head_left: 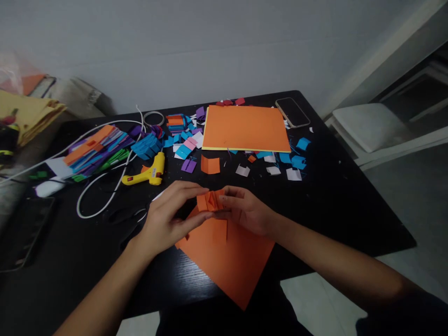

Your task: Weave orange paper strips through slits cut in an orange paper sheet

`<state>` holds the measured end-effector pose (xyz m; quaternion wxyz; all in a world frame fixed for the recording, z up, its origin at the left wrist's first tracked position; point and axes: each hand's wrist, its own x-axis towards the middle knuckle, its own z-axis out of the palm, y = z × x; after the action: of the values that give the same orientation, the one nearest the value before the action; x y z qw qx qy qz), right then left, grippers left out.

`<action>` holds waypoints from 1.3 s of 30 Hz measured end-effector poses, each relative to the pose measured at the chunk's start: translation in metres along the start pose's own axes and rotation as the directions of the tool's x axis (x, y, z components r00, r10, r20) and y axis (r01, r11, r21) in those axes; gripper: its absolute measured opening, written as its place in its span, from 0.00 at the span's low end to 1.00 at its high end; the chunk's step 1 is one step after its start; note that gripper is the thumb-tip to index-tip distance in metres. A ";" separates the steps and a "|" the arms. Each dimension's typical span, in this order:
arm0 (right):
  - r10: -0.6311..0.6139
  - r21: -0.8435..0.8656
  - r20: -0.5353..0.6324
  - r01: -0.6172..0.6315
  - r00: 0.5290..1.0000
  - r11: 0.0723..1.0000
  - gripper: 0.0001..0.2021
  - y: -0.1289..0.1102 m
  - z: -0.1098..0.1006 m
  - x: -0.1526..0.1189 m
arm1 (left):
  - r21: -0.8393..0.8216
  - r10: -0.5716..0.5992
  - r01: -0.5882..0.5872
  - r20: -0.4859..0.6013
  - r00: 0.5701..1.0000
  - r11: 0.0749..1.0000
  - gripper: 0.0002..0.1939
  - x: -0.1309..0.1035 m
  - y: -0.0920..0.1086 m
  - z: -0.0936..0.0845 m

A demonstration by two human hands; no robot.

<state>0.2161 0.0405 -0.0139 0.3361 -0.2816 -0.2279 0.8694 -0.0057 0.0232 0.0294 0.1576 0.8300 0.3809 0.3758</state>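
Both hands hold one small folded orange paper (212, 201) above the black worktop (336, 210). The left hand (171, 215) pinches its nine o'clock side, with the thumb low and the fingers on top. The right hand (247, 208) pinches its three o'clock side with its thumb and bent fingers. Count the clock from this folded paper. A big orange sheet (241, 266) lies under the hands and reaches down to five o'clock, where its corner pokes past the edge of the worktop. At twelve o'clock, near the hands, is a bent orange piece (210, 165). A little purple piece (189, 165) sits at eleven. At one o'clock lies an orange pile (245, 128) with a bit of yellow peeking out along its edge. A phone (293, 112) rests just beside that pile, at two. Blue scraps (299, 162) are strewn between two and three. At ten o'clock is a yellow glue gun (156, 170), with a blue bundle (147, 146) just behind it. Farther out, also near ten, lie lots of colored strips (101, 148). A white cord (81, 201) loops around at nine.
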 end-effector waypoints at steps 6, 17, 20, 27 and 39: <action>0.016 -0.005 0.099 -0.016 0.995 1.000 0.14 0.002 0.001 -0.001 | -0.015 0.050 -0.050 0.009 0.999 0.999 0.21 -0.003 0.001 0.010; -0.041 -0.115 0.088 0.051 0.995 0.992 0.13 0.001 0.005 -0.002 | 0.002 0.062 -0.062 0.036 0.997 0.998 0.21 -0.007 -0.001 0.020; -0.051 -0.152 0.107 0.067 0.993 0.986 0.12 0.001 0.006 -0.002 | -0.009 0.024 -0.023 0.058 0.998 1.000 0.22 -0.008 -0.001 0.022; -0.080 -0.220 0.082 0.096 0.993 0.971 0.11 0.002 0.006 -0.004 | 0.053 0.049 -0.055 0.096 0.994 0.997 0.21 -0.011 -0.002 0.021; -0.266 -0.441 -0.116 0.190 0.957 0.877 0.13 0.010 0.013 -0.009 | 0.283 0.101 -0.137 0.137 0.985 0.949 0.18 -0.011 -0.004 0.025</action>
<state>0.2087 0.0246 -0.0078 0.3852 -0.3936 -0.4136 0.7250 0.0061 0.0181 0.0055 0.0336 0.8867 0.3711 0.2738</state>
